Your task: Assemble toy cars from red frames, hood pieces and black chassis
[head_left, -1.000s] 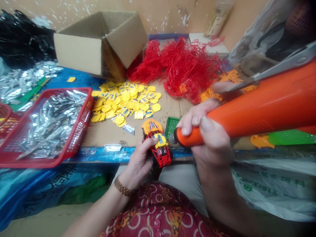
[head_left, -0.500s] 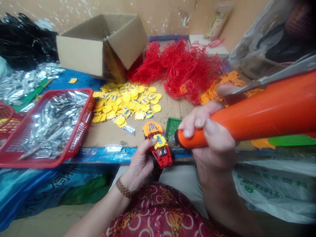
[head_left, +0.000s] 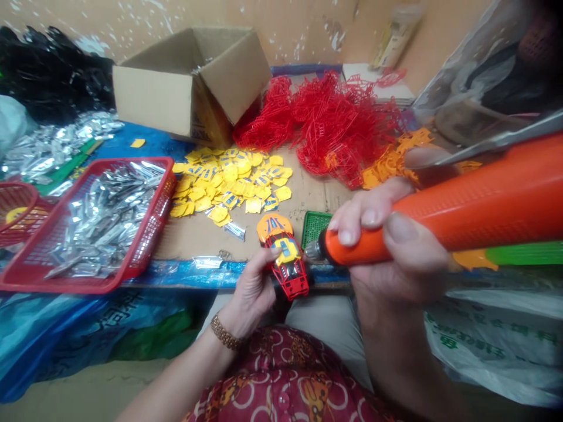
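Observation:
In my left hand (head_left: 255,284) is a toy car (head_left: 288,266) with an orange hood, a yellow roof panel and a red cage frame. My thumb lies by the yellow roof, and the hand is closed around the car's side at the table edge. My right hand (head_left: 391,240) grips an orange electric screwdriver (head_left: 461,202) near its front end, fingers and thumb wrapped round it. The tool lies sideways, its metal tip pointing left, close to the right side of the car. Whether the tip touches the car I cannot tell.
Yellow panels (head_left: 233,179) lie heaped beyond the car. A red basket (head_left: 169,193) of silvery pieces stands left. Behind are an open cardboard box (head_left: 153,97), tangled red frames (head_left: 329,129) and orange parts (head_left: 391,164). A small green basket (head_left: 314,225) sits near the screwdriver tip.
The whole view has shifted slightly, so things appear a little farther right. The screwdriver tip sits slightly farther from the car's middle. Both hands keep their hold.

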A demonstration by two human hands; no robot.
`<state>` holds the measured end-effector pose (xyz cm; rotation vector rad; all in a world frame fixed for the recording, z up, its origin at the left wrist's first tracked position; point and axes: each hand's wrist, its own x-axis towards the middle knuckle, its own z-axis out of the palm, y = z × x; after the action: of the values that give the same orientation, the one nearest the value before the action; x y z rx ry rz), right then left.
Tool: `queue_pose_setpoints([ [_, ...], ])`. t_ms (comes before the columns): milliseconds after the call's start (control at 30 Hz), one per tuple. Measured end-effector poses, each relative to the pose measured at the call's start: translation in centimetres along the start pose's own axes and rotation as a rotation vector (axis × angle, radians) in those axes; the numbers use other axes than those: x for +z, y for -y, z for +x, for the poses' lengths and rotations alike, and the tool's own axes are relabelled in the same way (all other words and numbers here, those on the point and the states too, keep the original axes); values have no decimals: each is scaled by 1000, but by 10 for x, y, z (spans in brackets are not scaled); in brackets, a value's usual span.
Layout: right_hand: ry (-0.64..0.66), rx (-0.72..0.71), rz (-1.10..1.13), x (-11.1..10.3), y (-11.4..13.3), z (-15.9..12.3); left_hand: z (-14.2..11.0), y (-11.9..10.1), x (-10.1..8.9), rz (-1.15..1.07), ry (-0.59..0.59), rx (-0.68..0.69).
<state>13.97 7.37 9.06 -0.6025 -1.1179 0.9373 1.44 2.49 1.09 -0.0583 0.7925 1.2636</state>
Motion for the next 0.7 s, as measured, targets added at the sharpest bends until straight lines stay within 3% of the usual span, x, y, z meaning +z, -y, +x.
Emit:
queue_pose_setpoints([
  [233, 20, -25, 84, -3, -3, 0, 0, 0, -1, -16, 53, -47],
  [700, 79, -22, 189, -5, -7, -1, 1, 0, 0, 23, -13, 2],
])
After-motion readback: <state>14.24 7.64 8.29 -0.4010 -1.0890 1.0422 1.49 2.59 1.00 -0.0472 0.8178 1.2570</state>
